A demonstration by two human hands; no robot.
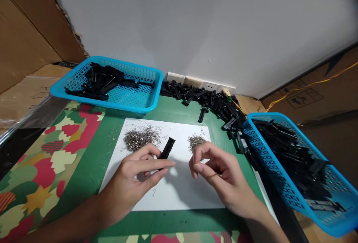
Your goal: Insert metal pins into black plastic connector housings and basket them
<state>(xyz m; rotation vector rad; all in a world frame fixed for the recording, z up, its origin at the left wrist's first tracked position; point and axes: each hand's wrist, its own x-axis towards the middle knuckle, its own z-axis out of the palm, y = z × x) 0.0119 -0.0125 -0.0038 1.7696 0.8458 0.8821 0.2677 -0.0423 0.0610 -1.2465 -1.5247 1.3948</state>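
The left hand (134, 177) pinched a black plastic strip (167, 148) between thumb and fingers, tilting its far end up over the white sheet (179, 194). The right hand (218, 172), fingers curled and seemingly empty, hovered just before the smaller pile of metal pins (196, 141), the larger pile (142, 137) beyond the left hand.
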